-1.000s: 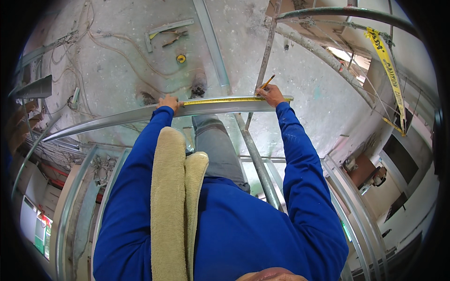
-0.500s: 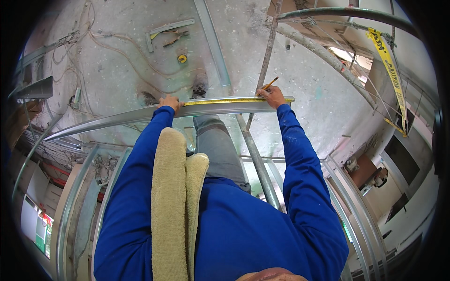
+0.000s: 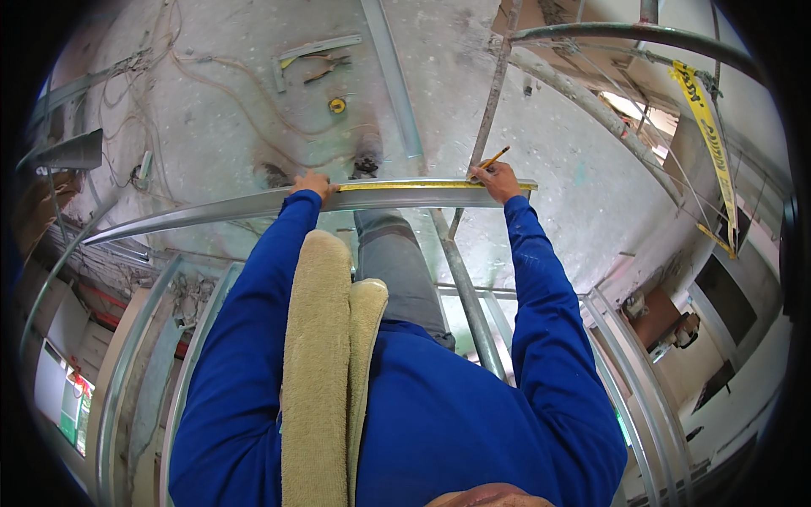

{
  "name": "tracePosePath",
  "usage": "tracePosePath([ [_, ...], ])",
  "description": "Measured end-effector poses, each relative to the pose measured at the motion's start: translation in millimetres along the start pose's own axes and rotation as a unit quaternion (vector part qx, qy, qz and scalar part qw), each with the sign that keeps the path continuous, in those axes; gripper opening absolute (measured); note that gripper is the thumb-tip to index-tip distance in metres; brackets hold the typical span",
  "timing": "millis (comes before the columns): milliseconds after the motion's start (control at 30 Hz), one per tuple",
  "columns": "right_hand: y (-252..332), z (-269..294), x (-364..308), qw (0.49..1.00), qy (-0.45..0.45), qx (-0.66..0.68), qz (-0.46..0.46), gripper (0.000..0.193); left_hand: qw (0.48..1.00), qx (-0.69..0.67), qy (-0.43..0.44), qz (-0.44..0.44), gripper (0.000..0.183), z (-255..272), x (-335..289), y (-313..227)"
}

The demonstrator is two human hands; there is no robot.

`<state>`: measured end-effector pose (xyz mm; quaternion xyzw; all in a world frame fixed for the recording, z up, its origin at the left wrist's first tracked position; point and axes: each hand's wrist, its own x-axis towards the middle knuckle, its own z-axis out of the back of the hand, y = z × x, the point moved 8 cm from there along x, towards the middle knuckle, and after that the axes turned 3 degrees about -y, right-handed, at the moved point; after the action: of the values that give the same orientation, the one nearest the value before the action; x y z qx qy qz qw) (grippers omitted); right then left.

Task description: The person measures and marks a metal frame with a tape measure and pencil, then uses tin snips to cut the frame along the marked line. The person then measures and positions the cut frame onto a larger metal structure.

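Observation:
A long silvery metal channel (image 3: pixel 405 199) lies crosswise in front of me, its far left end curving away in the fisheye picture. Along its top edge is stretched a yellow measuring tape blade (image 3: pixel 410 185). My left hand (image 3: pixel 312 183) is closed over the channel at the tape's left end, fingers partly hidden. Toward the right end, my right hand (image 3: pixel 500 181) pinches a yellow pencil (image 3: pixel 497 156), its lower tip close to the tape and channel edge. Whether the pencil touches the metal I cannot make out.
On the grey floor beyond lie a metal square (image 3: pixel 325 45), pliers (image 3: pixel 327 68), a round yellow-and-black object (image 3: pixel 338 106), another metal strip (image 3: pixel 393 76) and cables (image 3: pixel 228 89). Scaffold pipes (image 3: pixel 490 101) rise on the right, with yellow tape (image 3: pixel 708 135) hanging. Metal frames (image 3: pixel 139 338) stand lower left.
The whole view has shifted slightly, so the scene sits a little lower and to the right. Both hands keep their places on the channel, and the pencil stays in the right hand.

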<state>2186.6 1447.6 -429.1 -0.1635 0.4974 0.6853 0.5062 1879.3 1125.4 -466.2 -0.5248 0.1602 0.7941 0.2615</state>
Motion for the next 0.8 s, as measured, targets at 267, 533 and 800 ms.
tracePosePath([
  [267, -0.8, 1.6, 3.6, 0.998, -0.007, -0.056, 0.025, 0.046, 1.000, 0.001, 0.012, -0.005, 0.050, -7.1, 9.9, 3.3],
  [533, 4.2, 27.7, 21.1, 0.994, -0.076, 0.073, 0.007, 0.036, 0.998, -0.008, -0.004, -0.062, 0.054, -3.7, -4.3, 0.6],
  [800, 54.6, -66.7, 20.5, 0.950, 0.264, -0.156, 0.061, 0.048, 0.981, -0.126, -0.030, -0.146, 0.045, 18.2, -27.5, 17.1],
])
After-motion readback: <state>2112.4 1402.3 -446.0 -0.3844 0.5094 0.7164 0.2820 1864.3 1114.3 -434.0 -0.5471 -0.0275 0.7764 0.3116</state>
